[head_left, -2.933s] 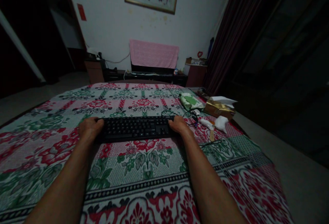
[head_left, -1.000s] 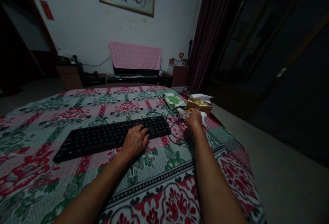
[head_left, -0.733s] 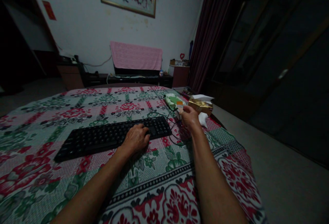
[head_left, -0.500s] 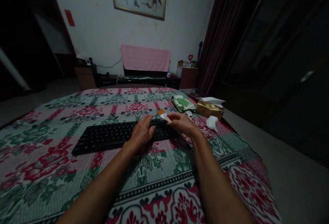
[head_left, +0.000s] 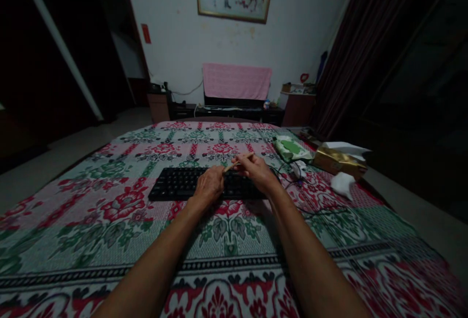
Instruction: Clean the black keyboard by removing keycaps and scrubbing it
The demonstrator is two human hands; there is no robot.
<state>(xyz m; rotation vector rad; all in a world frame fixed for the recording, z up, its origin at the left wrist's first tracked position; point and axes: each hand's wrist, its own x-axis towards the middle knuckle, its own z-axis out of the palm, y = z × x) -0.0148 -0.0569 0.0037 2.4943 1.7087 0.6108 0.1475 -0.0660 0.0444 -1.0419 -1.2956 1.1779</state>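
Note:
A black keyboard (head_left: 175, 184) lies crosswise on the patterned tablecloth, partly covered by both hands. Above its right half, my right hand (head_left: 256, 169) is closed on the pale wooden handle of a small flat brush (head_left: 234, 165). The handle slants down to the left. My left hand (head_left: 211, 181) is over the middle of the keyboard, its fingers curled together at the head end of the brush. The bristles are hidden behind these fingers.
A green and white wipes packet (head_left: 291, 147), a gold tissue box (head_left: 340, 159) and crumpled white tissues (head_left: 342, 184) lie to the right. A thin dark cable (head_left: 314, 211) runs over the tablecloth (head_left: 120, 250). Beyond the table stands a low cabinet with a pink towel (head_left: 237, 81) above it.
The left hand has closed from spread fingers around the brush's head end. The brush has turned, so its orange bristles no longer show. The view has swung left, and the keyboard looks straighter.

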